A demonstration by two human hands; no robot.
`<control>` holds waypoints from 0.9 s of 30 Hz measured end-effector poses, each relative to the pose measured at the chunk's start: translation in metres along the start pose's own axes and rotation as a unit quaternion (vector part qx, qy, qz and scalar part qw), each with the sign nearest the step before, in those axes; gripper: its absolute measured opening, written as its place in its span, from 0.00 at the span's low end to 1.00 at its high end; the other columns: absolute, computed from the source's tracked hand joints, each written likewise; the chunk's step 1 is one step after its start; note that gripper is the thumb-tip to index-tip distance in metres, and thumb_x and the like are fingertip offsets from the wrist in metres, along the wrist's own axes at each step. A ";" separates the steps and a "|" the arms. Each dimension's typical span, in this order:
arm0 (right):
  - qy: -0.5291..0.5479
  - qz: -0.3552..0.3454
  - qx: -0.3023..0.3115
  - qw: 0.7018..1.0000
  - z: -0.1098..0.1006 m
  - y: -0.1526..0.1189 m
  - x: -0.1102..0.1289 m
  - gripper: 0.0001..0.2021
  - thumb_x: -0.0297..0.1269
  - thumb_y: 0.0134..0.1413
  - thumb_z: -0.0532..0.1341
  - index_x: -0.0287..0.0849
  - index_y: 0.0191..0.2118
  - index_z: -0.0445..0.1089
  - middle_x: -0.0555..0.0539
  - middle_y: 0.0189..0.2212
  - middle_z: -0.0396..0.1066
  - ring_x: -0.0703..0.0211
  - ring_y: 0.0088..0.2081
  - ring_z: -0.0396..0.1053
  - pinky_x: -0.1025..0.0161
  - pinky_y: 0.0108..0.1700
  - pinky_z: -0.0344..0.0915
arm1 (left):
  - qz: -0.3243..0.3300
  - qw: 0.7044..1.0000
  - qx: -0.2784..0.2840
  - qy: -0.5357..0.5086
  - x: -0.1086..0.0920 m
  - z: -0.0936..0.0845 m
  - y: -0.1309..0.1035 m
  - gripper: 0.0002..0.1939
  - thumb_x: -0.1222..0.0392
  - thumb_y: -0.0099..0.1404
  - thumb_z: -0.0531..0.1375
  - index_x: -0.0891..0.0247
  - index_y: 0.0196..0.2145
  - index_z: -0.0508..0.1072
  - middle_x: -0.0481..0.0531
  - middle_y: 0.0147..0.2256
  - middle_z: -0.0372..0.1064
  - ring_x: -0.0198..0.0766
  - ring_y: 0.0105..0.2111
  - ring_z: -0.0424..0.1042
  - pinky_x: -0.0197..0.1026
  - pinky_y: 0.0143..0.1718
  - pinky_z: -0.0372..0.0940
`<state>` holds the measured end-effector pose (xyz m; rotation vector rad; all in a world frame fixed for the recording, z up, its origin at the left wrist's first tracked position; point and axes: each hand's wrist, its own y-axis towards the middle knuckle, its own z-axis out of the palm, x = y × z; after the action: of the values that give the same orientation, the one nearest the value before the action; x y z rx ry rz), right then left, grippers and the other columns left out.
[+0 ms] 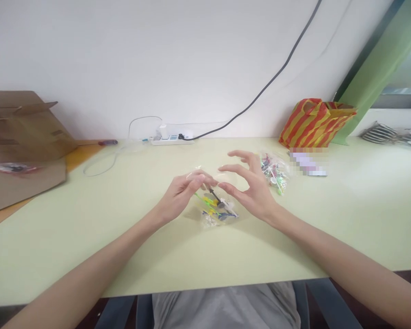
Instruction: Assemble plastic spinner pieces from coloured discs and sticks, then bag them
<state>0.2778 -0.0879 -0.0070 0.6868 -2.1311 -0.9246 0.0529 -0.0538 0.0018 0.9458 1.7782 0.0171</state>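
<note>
On pale green table [329,219], white wall (cable)

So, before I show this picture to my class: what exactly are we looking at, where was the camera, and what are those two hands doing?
There is no machine here. The one picture comes from a camera worn on a person's head, looking forward and down, so both bare arms reach in from below. The left hand and right hand meet over a small clear bag of colourful little parts on a pale green table. The left fingertips pinch the bag's top; the right hand's fingers are spread, its thumb at the bag. A second bag of parts lies just beyond. Further back are a cardboard box, a white power strip with a dark cable, and a red and yellow striped bag.
</note>
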 end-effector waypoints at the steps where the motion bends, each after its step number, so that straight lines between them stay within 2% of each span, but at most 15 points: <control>1: -0.001 0.004 0.008 1.000 0.000 0.000 -0.001 0.10 0.43 0.63 0.66 0.51 0.48 0.75 0.42 0.60 0.64 0.44 0.64 0.59 0.42 0.65 0.58 | 0.006 1.000 0.010 0.001 0.000 0.000 0.000 0.20 0.50 0.78 0.51 0.60 0.44 0.81 0.55 0.45 0.76 0.42 0.46 0.74 0.43 0.51 0.67; 3: 0.003 0.009 0.025 1.000 0.000 0.001 -0.003 0.09 0.44 0.63 0.66 0.50 0.46 0.75 0.42 0.59 0.65 0.45 0.63 0.60 0.44 0.65 0.58 | 0.019 0.999 0.035 0.007 0.000 0.000 0.001 0.14 0.52 0.74 0.58 0.59 0.47 0.80 0.56 0.49 0.75 0.43 0.48 0.73 0.44 0.52 0.67; 5: 0.005 0.008 0.039 0.999 0.000 0.001 -0.005 0.07 0.43 0.63 0.66 0.49 0.44 0.75 0.43 0.57 0.67 0.46 0.61 0.62 0.45 0.64 0.58 | 0.031 0.998 0.053 0.016 0.000 0.001 0.002 0.13 0.55 0.70 0.64 0.57 0.50 0.79 0.56 0.50 0.74 0.43 0.49 0.73 0.43 0.51 0.67; 8: 0.008 -0.006 0.047 0.999 0.000 0.001 -0.009 0.05 0.42 0.64 0.65 0.48 0.39 0.74 0.43 0.54 0.70 0.48 0.59 0.64 0.45 0.63 0.57 | 0.037 0.997 0.057 0.031 0.000 0.002 0.003 0.12 0.58 0.70 0.63 0.57 0.50 0.79 0.56 0.49 0.74 0.42 0.47 0.74 0.43 0.49 0.68; 11: 0.014 -0.034 0.051 0.998 -0.001 0.002 -0.013 0.07 0.41 0.65 0.64 0.47 0.36 0.72 0.44 0.51 0.72 0.49 0.56 0.66 0.46 0.61 0.59 | 0.031 0.998 0.037 0.033 0.001 0.001 0.002 0.11 0.59 0.73 0.59 0.57 0.49 0.80 0.55 0.46 0.76 0.41 0.46 0.75 0.43 0.49 0.69; 13: 0.022 -0.049 0.061 0.997 -0.001 0.003 -0.015 0.08 0.41 0.66 0.63 0.46 0.35 0.71 0.44 0.49 0.74 0.50 0.53 0.68 0.48 0.59 0.60 | 0.014 1.000 0.010 0.018 0.002 0.000 0.001 0.13 0.59 0.73 0.59 0.57 0.52 0.78 0.54 0.42 0.77 0.41 0.45 0.76 0.45 0.50 0.69; 18: 0.058 -0.021 0.095 0.994 -0.002 0.005 -0.016 0.09 0.43 0.65 0.65 0.45 0.35 0.71 0.47 0.36 0.76 0.54 0.42 0.69 0.53 0.48 0.63 | -0.025 0.994 -0.052 -0.088 0.002 -0.001 0.003 0.26 0.58 0.69 0.65 0.59 0.62 0.65 0.52 0.37 0.77 0.39 0.34 0.78 0.46 0.42 0.74; 21: 0.078 0.021 0.090 0.993 -0.002 0.005 -0.014 0.08 0.43 0.64 0.66 0.45 0.39 0.73 0.49 0.31 0.75 0.56 0.38 0.70 0.56 0.45 0.64 | -0.028 0.991 -0.082 -0.105 0.002 0.000 0.005 0.30 0.58 0.67 0.66 0.56 0.64 0.61 0.52 0.40 0.75 0.37 0.31 0.77 0.45 0.39 0.75; 24: 0.106 0.061 0.099 0.988 -0.002 0.006 -0.012 0.05 0.40 0.64 0.65 0.45 0.41 0.75 0.50 0.30 0.75 0.57 0.36 0.71 0.58 0.44 0.66 | -0.021 0.990 -0.111 -0.087 0.003 0.001 0.005 0.34 0.58 0.67 0.66 0.50 0.65 0.57 0.53 0.48 0.72 0.34 0.30 0.76 0.46 0.39 0.76; 27: 0.125 0.090 0.104 0.983 -0.002 0.006 -0.011 0.05 0.38 0.64 0.65 0.44 0.36 0.75 0.49 0.31 0.75 0.58 0.35 0.72 0.59 0.42 0.67 | 0.011 0.991 -0.130 0.008 0.006 0.001 0.004 0.32 0.57 0.68 0.65 0.47 0.65 0.58 0.56 0.57 0.65 0.35 0.37 0.76 0.46 0.41 0.76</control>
<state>0.2848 -0.0774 -0.0054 0.6616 -2.0403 -0.4951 0.0550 -0.0476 -0.0014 0.7774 1.7300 0.2656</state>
